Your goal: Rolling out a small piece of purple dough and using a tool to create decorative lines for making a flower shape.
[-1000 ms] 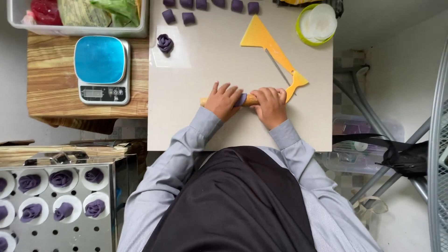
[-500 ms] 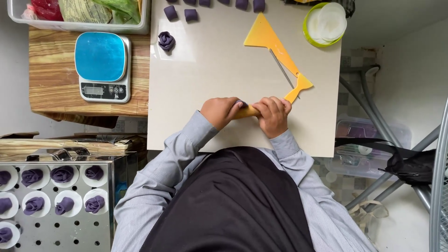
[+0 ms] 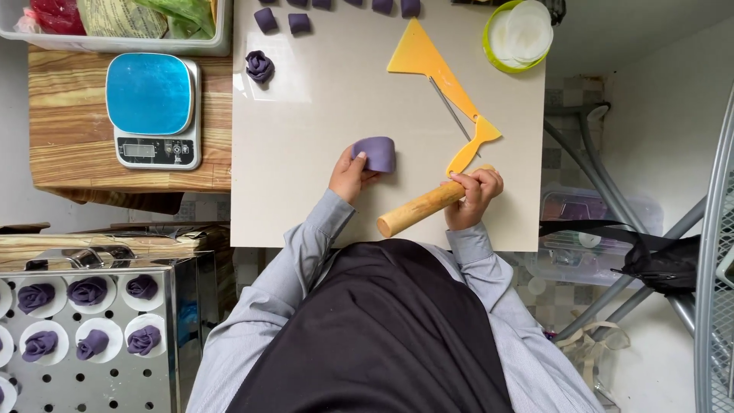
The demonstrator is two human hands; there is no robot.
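hands have parted — left hand (image 3: 350,174) lifts purple dough (image 3: 375,154), right hand (image 3: 475,195) grips rolling pin (image 3: 420,209).

A kitchen scale with a blue top (image 3: 153,109) sits on a wooden stand (image 3: 69,145) beside a pale board (image 3: 321,99) that carries a yellow scraper (image 3: 430,63), a purple dough rose (image 3: 259,66) and a green-rimmed tub of white discs (image 3: 518,34).

beige board (image 3: 306,168) with purple dough (image 3: 375,154), yellow scrapers (image 3: 432,65)
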